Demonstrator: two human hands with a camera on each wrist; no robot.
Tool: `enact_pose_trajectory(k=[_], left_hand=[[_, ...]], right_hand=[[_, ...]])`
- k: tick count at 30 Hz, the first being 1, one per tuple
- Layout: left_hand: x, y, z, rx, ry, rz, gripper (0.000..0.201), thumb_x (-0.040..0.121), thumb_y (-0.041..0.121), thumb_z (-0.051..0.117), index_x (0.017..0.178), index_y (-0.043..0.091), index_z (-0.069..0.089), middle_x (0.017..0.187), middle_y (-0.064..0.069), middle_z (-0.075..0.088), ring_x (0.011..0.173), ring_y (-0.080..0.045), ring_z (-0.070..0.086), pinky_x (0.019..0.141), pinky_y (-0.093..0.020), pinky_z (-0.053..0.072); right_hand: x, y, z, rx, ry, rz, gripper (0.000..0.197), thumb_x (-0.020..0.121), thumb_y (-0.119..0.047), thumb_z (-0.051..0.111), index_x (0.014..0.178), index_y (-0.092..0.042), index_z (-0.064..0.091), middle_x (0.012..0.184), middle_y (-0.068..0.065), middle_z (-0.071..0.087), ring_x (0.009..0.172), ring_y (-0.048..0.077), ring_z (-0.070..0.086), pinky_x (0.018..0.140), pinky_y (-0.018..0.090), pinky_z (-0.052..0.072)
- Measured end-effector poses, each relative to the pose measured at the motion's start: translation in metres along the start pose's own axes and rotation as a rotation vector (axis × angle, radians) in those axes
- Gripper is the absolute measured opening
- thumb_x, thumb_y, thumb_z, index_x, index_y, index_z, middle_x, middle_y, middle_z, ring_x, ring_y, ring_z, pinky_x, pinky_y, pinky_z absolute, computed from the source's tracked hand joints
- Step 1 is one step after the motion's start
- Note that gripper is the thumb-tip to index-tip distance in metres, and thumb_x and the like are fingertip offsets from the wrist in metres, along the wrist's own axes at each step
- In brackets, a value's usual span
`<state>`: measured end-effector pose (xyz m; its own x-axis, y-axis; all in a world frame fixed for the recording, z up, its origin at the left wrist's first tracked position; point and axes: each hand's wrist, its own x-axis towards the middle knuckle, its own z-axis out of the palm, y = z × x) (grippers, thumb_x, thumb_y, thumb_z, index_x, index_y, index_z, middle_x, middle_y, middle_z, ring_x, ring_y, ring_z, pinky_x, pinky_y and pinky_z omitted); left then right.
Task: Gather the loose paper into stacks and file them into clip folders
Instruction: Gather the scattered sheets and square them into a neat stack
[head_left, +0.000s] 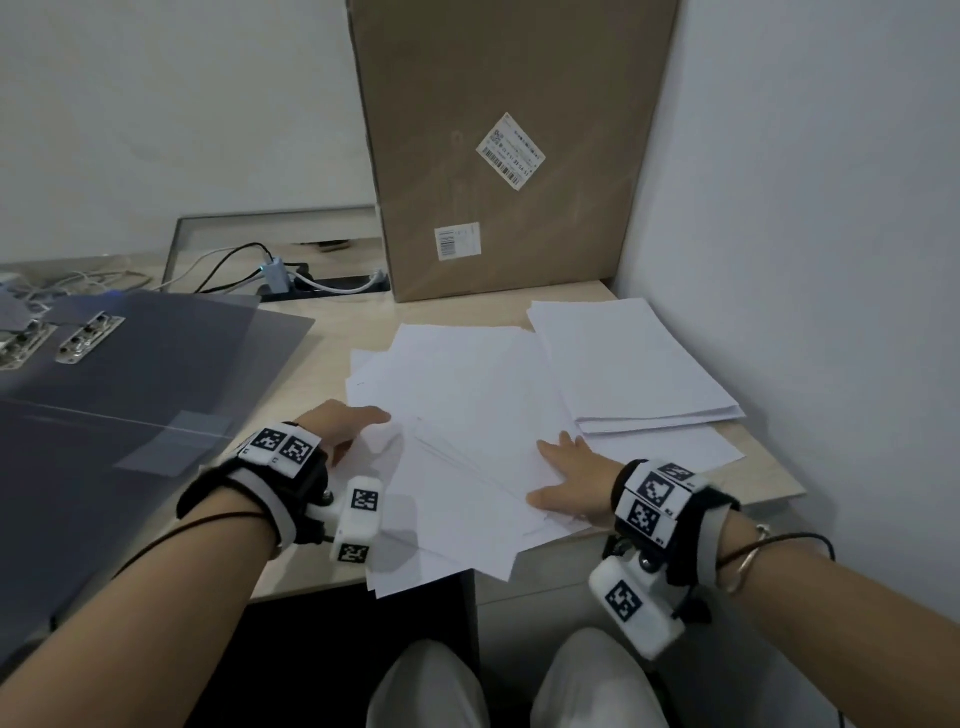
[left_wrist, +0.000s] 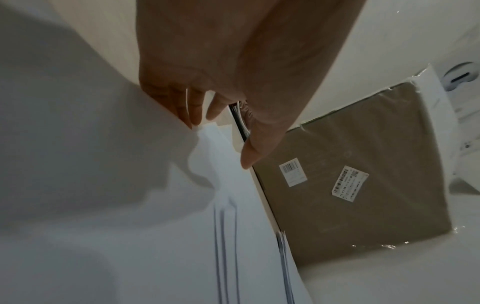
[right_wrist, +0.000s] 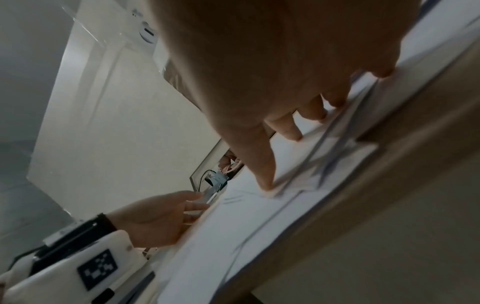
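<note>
Loose white sheets (head_left: 467, 410) lie fanned out on the desk in front of me, some hanging over its front edge. My left hand (head_left: 358, 426) is at the pile's left edge with straight fingers (left_wrist: 193, 111) slipped under a lifted sheet and the thumb spread apart. On the pile's near right part my right hand (head_left: 566, 478) lies flat, its spread fingertips (right_wrist: 293, 133) pressing on the paper. A tidier paper stack (head_left: 634, 364) sits at the right. Grey clip folders (head_left: 135, 395) with metal clips (head_left: 88, 338) lie at the left.
A tall cardboard box (head_left: 509, 145) stands against the wall behind the paper. Cables and a power strip (head_left: 291, 275) sit in a recess at the back left. A white wall closes off the right side. The desk's front edge (head_left: 545, 571) is just below the pile.
</note>
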<state>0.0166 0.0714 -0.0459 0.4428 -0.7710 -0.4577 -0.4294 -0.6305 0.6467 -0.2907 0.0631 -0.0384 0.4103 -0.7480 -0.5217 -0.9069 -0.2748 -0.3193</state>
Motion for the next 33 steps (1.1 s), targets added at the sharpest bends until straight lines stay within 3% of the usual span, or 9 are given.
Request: enact_pose_trajectory(k=[1, 4, 6, 12, 14, 18, 23, 28, 33], left_hand=[[0.004, -0.003, 0.000, -0.046, 0.006, 0.000, 0.052, 0.063, 0.054, 0.069, 0.069, 0.005, 0.054, 0.057, -0.010, 0.051, 0.059, -0.027, 0.051, 0.067, -0.034, 0.035], [0.005, -0.010, -0.002, -0.184, 0.010, 0.004, 0.066, 0.053, 0.051, 0.075, 0.091, -0.002, 0.065, 0.079, -0.020, 0.067, 0.083, -0.039, 0.067, 0.077, -0.040, 0.048], [-0.002, -0.010, -0.004, -0.251, -0.008, 0.020, 0.068, 0.049, 0.050, 0.076, 0.093, -0.001, 0.067, 0.076, -0.019, 0.065, 0.078, -0.037, 0.064, 0.077, -0.040, 0.047], [-0.024, -0.001, -0.006, -0.296, -0.104, 0.057, 0.046, 0.078, 0.034, 0.074, 0.112, 0.006, 0.061, 0.110, -0.011, 0.059, 0.106, -0.031, 0.057, 0.090, -0.038, 0.043], [-0.027, -0.005, -0.005, -0.210, -0.194, 0.055, 0.049, 0.077, 0.020, 0.074, 0.119, -0.001, 0.060, 0.116, -0.017, 0.064, 0.105, -0.035, 0.061, 0.099, -0.043, 0.044], [-0.028, -0.015, 0.004, -0.219, -0.076, 0.065, 0.036, 0.082, 0.003, 0.066, 0.117, 0.001, 0.058, 0.112, -0.020, 0.066, 0.103, -0.040, 0.062, 0.096, -0.055, 0.048], [-0.040, -0.021, 0.017, -0.363, 0.030, 0.153, 0.033, 0.087, -0.006, 0.057, 0.119, 0.001, 0.056, 0.113, -0.017, 0.065, 0.100, -0.034, 0.062, 0.086, -0.042, 0.050], [-0.045, -0.027, 0.021, -0.458, 0.021, 0.175, 0.034, 0.090, -0.008, 0.052, 0.123, -0.003, 0.053, 0.116, -0.019, 0.063, 0.101, -0.035, 0.061, 0.086, -0.042, 0.048], [-0.049, -0.027, 0.029, -0.528, 0.060, 0.165, 0.028, 0.091, -0.007, 0.049, 0.119, -0.001, 0.053, 0.117, -0.018, 0.061, 0.102, -0.034, 0.059, 0.092, -0.043, 0.047]], right_hand=[[0.002, -0.003, 0.003, -0.011, 0.011, 0.005, 0.085, 0.091, -0.048, 0.048, 0.151, -0.018, -0.004, 0.158, 0.009, -0.016, 0.147, 0.026, -0.015, 0.119, 0.048, 0.007], [0.007, -0.013, 0.005, -0.041, 0.039, 0.019, 0.086, 0.090, -0.048, 0.048, 0.151, -0.018, -0.004, 0.159, 0.010, -0.015, 0.147, 0.028, -0.014, 0.119, 0.047, 0.008], [0.009, -0.018, 0.003, -0.040, 0.049, 0.017, 0.087, 0.090, -0.048, 0.049, 0.151, -0.018, -0.004, 0.159, 0.011, -0.014, 0.147, 0.028, -0.013, 0.119, 0.046, 0.008], [0.011, -0.027, 0.008, -0.053, 0.069, 0.047, 0.110, 0.075, -0.062, 0.062, 0.151, -0.019, -0.004, 0.159, 0.009, -0.013, 0.147, 0.028, -0.012, 0.118, 0.048, 0.009], [0.015, -0.034, 0.010, -0.067, 0.105, 0.078, 0.107, 0.071, -0.058, 0.065, 0.150, -0.016, 0.005, 0.158, 0.012, 0.000, 0.147, 0.032, -0.001, 0.116, 0.050, 0.019], [0.020, -0.049, 0.009, -0.107, 0.165, 0.091, 0.079, 0.066, -0.041, 0.064, 0.132, -0.014, 0.030, 0.131, 0.011, 0.035, 0.126, 0.032, 0.034, 0.097, 0.047, 0.042], [0.018, -0.058, 0.008, -0.192, 0.201, 0.119, 0.057, 0.076, -0.030, 0.060, 0.124, -0.013, 0.035, 0.121, 0.010, 0.046, 0.114, 0.031, 0.049, 0.090, 0.041, 0.047], [0.013, -0.060, -0.004, -0.203, 0.264, 0.072, 0.020, 0.090, -0.008, 0.048, 0.110, -0.005, 0.050, 0.123, 0.014, 0.057, 0.097, 0.027, 0.056, 0.077, 0.031, 0.043], [0.004, -0.056, -0.023, 0.110, 0.503, 0.006, 0.050, 0.094, -0.002, 0.030, 0.139, -0.018, 0.043, 0.139, 0.012, 0.050, 0.123, 0.033, 0.050, 0.099, 0.034, 0.042]])
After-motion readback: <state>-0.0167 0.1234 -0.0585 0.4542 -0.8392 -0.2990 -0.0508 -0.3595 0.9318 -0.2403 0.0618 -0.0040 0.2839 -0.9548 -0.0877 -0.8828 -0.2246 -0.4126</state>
